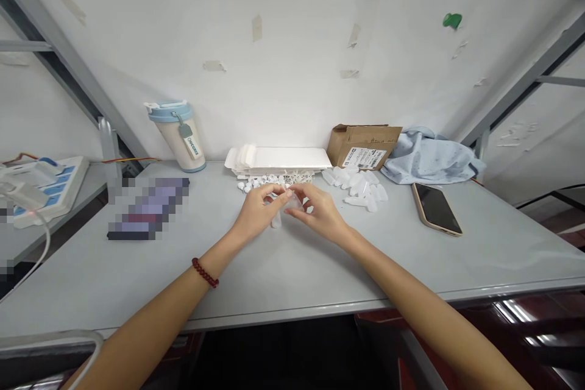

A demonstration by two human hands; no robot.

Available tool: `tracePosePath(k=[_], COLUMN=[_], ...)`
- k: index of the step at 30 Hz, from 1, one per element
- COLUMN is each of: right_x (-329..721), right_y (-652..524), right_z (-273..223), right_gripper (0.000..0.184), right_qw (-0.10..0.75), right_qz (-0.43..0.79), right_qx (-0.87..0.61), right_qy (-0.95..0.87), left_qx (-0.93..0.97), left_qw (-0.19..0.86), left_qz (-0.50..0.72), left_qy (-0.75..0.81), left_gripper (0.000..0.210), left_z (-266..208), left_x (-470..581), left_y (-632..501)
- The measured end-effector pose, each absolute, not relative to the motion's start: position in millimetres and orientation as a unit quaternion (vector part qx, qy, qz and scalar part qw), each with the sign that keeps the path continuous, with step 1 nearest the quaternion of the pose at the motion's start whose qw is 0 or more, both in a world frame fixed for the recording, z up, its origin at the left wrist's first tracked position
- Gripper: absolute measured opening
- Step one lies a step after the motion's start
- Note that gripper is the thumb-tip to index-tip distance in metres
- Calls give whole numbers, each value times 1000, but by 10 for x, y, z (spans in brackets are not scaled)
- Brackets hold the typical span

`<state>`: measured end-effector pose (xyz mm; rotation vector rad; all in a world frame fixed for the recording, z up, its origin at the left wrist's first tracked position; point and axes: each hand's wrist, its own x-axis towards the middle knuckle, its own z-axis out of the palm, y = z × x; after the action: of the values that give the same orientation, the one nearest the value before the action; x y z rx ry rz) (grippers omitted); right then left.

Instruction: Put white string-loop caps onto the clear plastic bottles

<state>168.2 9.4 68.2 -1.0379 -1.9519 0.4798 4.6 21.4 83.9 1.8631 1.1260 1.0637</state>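
My left hand [258, 210] and my right hand [320, 210] meet above the middle of the table. My right fingers are closed round a small translucent plastic bottle [295, 202]. At its upper end, my left thumb and fingers pinch a small white piece that looks like a cap, mostly hidden by the fingertips. Another translucent bottle [276, 220] shows just below my left fingers. Small white caps [251, 183] lie in a pile behind my left hand. To the right of my right hand is a heap of similar translucent bottles [359, 183].
A white box [287, 157] with thin white pieces [299, 177] before it stands near the wall. Right of it are a cardboard box [340, 145], a blue cloth [429, 155] and a phone [439, 208]. On the left stand a tumbler [176, 140] and a blurred purple object [150, 207].
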Motion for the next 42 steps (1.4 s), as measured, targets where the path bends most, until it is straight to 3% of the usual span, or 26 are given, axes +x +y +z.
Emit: tracePosePath(k=[7,11,15,21,28,35,42], right_x=[1662,1681,1676,1659,1645,1610,1687], right_y=[71,90,128,159,119,99,213], right_z=[723,714,673,671,724,716,645], right_gripper=[29,35,36,34,33,32,20], right_qw=[432,422,442,471,479,480,397], right_qz=[275,360,433,508,591,552,398], right_qx=[-415,-383,-378,-389,-370,-392,-508], right_qy=[-752,-739,-689,-607,-534,-557,-653], left_qx=[705,728,753,809,863,863,885], left_qw=[432,420,323,48,-51,-52,69], left_qz=[409,408,407,439,395,387,291], left_qy=[386,358,403,389,310,321,356], left_gripper=[25,25,24,24,40,30,40], left_z=[862,840,799,693,671,672,731], left_x=[4,5,25,25,49,55,-37], left_y=[246,268,271,272,231,238,263])
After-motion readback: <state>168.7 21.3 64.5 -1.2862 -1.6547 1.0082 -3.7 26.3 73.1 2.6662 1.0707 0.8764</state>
